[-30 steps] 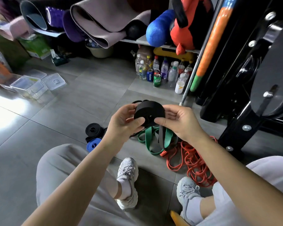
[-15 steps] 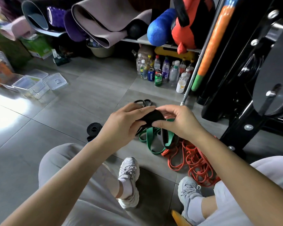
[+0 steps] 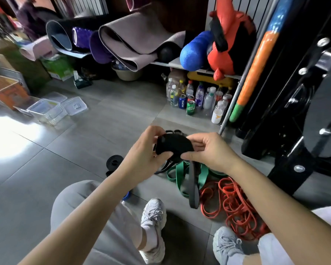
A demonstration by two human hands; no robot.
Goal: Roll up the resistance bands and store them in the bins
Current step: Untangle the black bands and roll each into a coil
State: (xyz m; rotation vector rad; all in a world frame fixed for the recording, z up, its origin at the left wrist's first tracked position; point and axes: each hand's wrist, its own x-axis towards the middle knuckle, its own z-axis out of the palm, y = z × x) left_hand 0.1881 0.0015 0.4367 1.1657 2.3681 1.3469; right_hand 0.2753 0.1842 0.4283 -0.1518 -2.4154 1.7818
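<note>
Left hand (image 3: pixel 141 158) shifted aside; right hand (image 3: pixel 208 152) pinches black roll (image 3: pixel 173 145) between them.

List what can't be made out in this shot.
Head view only.
The black roll is blurred, and the left hand and right hand cover its sides, so its winding is unreadable.
The blue band is mostly hidden behind the left forearm.
The bins are too small to show contents.

Rolled yoga mats (image 3: pixel 138 41), blue foam roller (image 3: pixel 194 52) and red-black bag (image 3: pixel 229 44) on low shelf (image 3: pixel 172 64). Bottles and cans (image 3: pixel 197 98) on grey tile floor (image 3: pixel 103 134) below. Orange padded bar (image 3: pixel 256 66) leans beside black gym machine (image 3: pixel 304 104).
</note>
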